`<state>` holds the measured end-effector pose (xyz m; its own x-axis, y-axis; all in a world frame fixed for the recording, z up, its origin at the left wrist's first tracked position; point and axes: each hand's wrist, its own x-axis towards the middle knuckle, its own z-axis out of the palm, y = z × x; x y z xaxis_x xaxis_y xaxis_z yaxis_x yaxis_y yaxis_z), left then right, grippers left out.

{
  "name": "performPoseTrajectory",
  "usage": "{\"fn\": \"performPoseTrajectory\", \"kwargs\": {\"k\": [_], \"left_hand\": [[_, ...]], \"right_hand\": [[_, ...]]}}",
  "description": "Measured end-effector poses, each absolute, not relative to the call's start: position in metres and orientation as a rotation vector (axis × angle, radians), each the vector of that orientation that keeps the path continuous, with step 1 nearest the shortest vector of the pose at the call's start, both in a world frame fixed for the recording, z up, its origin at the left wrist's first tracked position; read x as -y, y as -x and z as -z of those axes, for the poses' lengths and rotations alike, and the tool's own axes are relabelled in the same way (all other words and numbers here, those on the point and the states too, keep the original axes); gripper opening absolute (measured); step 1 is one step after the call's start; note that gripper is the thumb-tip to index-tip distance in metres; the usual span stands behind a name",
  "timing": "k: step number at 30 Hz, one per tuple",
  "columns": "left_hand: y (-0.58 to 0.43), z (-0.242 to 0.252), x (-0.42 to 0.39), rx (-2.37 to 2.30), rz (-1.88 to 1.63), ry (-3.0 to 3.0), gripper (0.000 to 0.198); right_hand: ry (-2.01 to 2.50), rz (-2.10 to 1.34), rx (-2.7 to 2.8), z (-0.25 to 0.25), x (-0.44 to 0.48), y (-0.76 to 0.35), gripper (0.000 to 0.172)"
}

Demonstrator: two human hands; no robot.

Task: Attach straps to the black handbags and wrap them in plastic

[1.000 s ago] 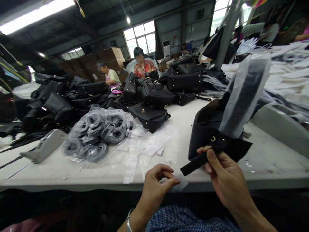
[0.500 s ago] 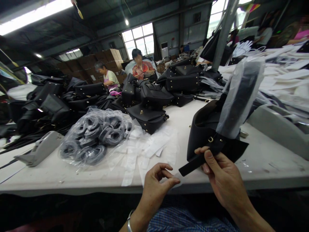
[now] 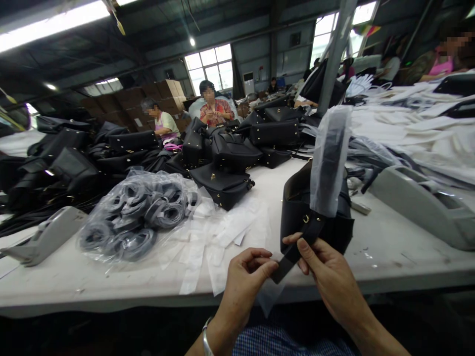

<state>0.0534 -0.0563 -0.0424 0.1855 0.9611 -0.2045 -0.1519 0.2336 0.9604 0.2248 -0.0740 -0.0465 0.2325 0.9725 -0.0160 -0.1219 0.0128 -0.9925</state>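
Note:
A black handbag stands on the table in front of me, its strap upper part wrapped in translucent plastic. My right hand is closed, thumb over fingers, on the bare lower part of the black strap in front of the bag. At the strap's free end, my left hand pinches a thin translucent plastic film. Part of that film lies against the strap end, and a corner hangs below the table edge. Brass-coloured fittings show on the bag's side.
Left of the hands lies a clear bag of coiled, wrapped straps, beside loose white film strips. Grey tape dispensers stand at right and left. Black handbags pile up behind; co-workers sit beyond.
The film has come from beyond the strap's tip onto the strap end, with my left hand closer to it. The wrapped strap part and bag have shifted left in view.

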Motion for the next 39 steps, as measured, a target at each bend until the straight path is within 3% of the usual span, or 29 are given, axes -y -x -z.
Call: {"fn": "performPoseTrajectory", "kwargs": {"k": [11, 21, 34, 39], "left_hand": [[-0.113, 0.025, 0.032, -0.885, -1.100, -0.985, 0.033], [-0.143, 0.019, 0.010, -0.833, -1.164, -0.993, 0.034], [-0.132, 0.057, 0.036, -0.920, -1.103, -1.069, 0.034], [-0.133, 0.055, 0.037, -1.002, -1.214, -1.277, 0.020]], "right_hand": [[1.351, -1.041, 1.017, 0.026, 0.077, -0.245, 0.055], [1.407, -0.916, 0.930, 0.034, 0.064, -0.252, 0.044], [1.521, -0.788, 0.934, 0.031, 0.066, -0.248, 0.048], [1.525, -0.772, 0.936, 0.031, 0.065, -0.252, 0.049]]}}
